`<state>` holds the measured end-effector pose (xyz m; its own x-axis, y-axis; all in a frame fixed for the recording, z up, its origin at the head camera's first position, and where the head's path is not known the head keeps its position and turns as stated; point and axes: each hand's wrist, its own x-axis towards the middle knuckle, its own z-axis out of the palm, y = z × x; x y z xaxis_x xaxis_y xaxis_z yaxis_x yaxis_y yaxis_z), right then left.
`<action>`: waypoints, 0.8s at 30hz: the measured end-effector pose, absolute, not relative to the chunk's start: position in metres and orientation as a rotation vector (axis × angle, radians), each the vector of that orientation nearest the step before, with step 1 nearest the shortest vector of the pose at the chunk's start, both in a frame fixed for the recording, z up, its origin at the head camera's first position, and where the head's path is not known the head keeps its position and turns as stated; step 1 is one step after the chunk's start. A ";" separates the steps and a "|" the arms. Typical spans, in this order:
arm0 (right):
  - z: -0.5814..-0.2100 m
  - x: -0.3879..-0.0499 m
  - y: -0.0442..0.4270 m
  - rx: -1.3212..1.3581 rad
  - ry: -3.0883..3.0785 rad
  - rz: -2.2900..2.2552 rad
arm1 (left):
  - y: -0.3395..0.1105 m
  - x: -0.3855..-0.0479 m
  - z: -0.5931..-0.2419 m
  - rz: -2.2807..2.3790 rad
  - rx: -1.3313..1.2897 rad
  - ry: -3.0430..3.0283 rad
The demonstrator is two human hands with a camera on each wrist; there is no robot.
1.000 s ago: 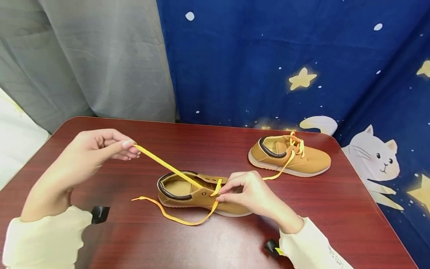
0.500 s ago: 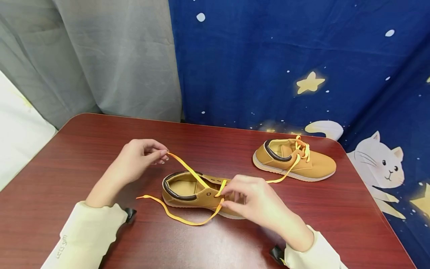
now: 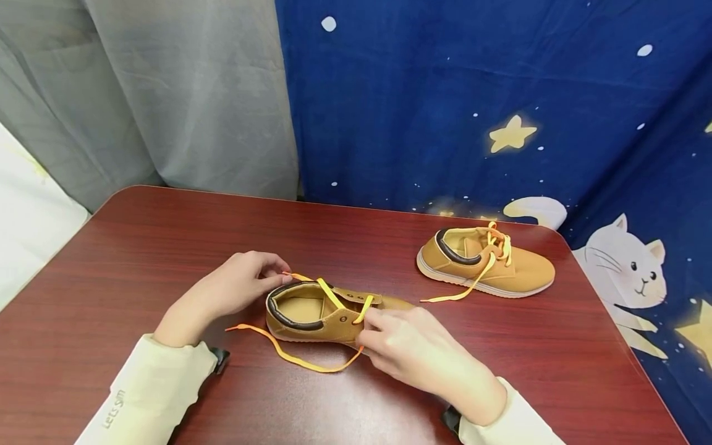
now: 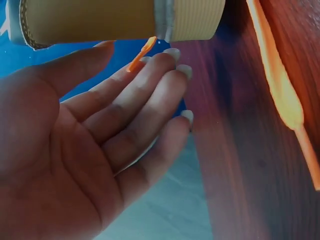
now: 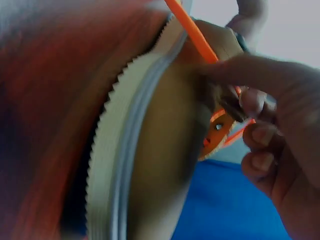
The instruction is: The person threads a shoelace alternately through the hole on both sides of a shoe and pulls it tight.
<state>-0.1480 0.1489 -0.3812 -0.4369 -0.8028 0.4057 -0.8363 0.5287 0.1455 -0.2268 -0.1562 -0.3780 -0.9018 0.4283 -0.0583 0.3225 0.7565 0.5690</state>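
A tan lace-up shoe lies in the middle of the table, toe to the right, with a yellow-orange shoelace through some eyelets. My left hand is beside its heel, on the far side. In the left wrist view, that hand's fingers are loosely bent, and the orange lace tip lies against the index finger, the thumb apart from it. My right hand grips the shoe at the lacing; in the right wrist view, its thumb and bent fingers are at the shoe's upper edge, partly blurred.
The matching shoe, its lace loosely threaded, stands at the back right. One loose lace end curves over the red-brown table in front of the near shoe. Grey and blue curtains hang behind the table.
My left hand has come right and down from the raised, stretched lace to the shoe's heel, and the lace has gone slack. The right hand's fingers have closed in over the lacing.
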 end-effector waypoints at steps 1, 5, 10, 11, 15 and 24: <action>-0.382 -0.148 0.148 1.344 -2.334 0.074 | -0.156 -0.226 -0.378 0.835 0.607 2.768; -0.384 -0.146 0.145 1.344 -2.286 0.000 | -0.156 -0.223 -0.376 0.796 0.624 2.768; -0.386 -0.144 0.143 1.368 -2.247 0.010 | -0.155 -0.222 -0.374 0.777 0.644 2.769; -0.386 -0.143 0.143 1.385 -2.249 0.026 | -0.154 -0.221 -0.373 0.775 0.644 2.772; -0.387 -0.140 0.139 1.448 -2.262 0.079 | -0.155 -0.220 -0.371 0.763 0.638 2.777; -0.378 -0.128 0.123 1.595 -2.236 0.226 | -0.160 -0.221 -0.373 0.757 0.654 2.790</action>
